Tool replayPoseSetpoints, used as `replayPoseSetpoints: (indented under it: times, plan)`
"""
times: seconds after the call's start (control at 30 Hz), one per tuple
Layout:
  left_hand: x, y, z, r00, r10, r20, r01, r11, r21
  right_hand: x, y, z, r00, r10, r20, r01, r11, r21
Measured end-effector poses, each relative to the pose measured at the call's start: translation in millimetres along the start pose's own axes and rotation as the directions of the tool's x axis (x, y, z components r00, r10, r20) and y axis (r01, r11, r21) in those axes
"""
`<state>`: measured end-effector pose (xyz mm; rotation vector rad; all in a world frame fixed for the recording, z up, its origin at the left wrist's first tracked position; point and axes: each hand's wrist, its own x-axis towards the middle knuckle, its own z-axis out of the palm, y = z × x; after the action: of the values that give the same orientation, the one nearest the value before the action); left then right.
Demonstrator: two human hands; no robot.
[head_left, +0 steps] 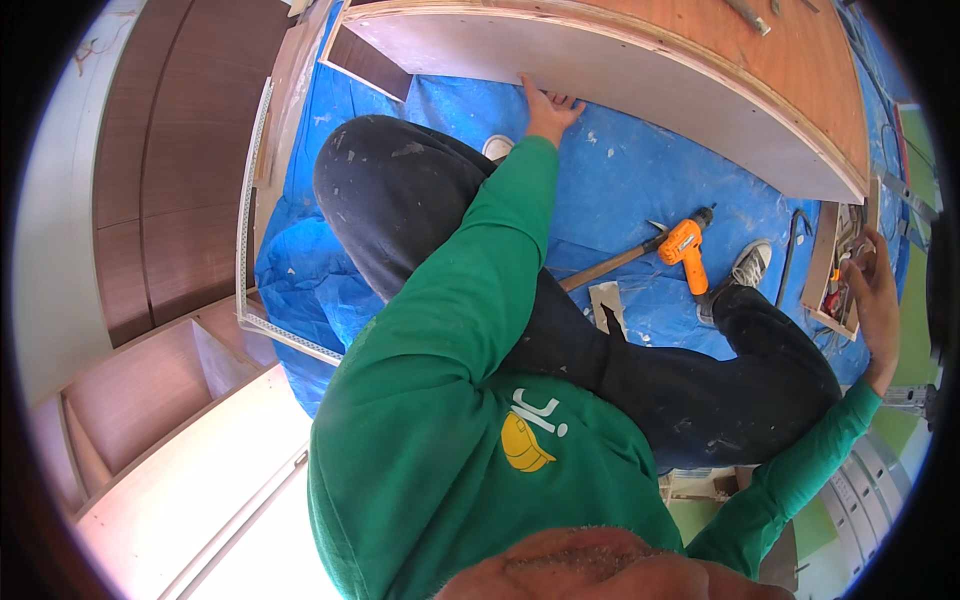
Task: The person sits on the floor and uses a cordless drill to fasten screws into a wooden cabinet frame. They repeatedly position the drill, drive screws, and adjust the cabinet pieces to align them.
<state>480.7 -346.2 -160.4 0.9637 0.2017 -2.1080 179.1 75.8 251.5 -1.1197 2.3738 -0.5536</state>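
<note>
My left hand [553, 112] reaches forward with its fingers apart, resting against the lower edge of a long wooden cabinet panel [600, 75] with a pale face. Off to the right, my right hand [873, 310] is over a shallow wooden tray [820, 262] holding several small tools and hardware pieces. Its thumb and fingers are bent toward each other, and whatever is between them is too small to make out. On the blue sheet between my legs lie an orange cordless drill [686, 252] and a hammer [615, 262] with a wooden handle, neither of them touched.
Blue plastic sheeting [630, 165] covers the floor. A black pry bar [791, 250] lies beside the tray, and a cut board scrap [607, 303] is near my leg. Brown panels [185, 150] and an open cabinet carcass [135, 400] stand left; a metal ladder [868, 500] is at right.
</note>
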Motion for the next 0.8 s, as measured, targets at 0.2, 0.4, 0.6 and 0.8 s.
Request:
replayPoseSetpoints:
  times: [0.2, 0.4, 0.6, 0.8]
  plan:
    - [-4.3, 0.4, 1.2, 0.999, -0.013, 0.048, 0.011, 0.999, 0.033, -2.4, -9.9, 0.8, 0.999, 0.03, 0.044, -0.029, 0.999, -0.032]
    - [-6.3, -4.3, 3.8, 1.0, -0.006, 0.01, 0.006, 1.0, 0.028, -8.1, -5.6, -3.6, 0.999, 0.041, 0.012, -0.041, 0.999, -0.029]
    - [-5.3, -9.2, 6.3, 0.999, 0.022, -0.031, -0.022, 0.999, 0.024, -11.3, -14.9, -5.4, 0.999, 0.048, 0.024, -0.047, 0.999, -0.021]
    - [-7.5, -4.8, 6.8, 1.0, -0.005, 0.005, 0.005, 0.999, 0.039, -12.6, -20.0, -4.3, 0.999, 0.045, 0.004, -0.045, 0.999, 0.007]
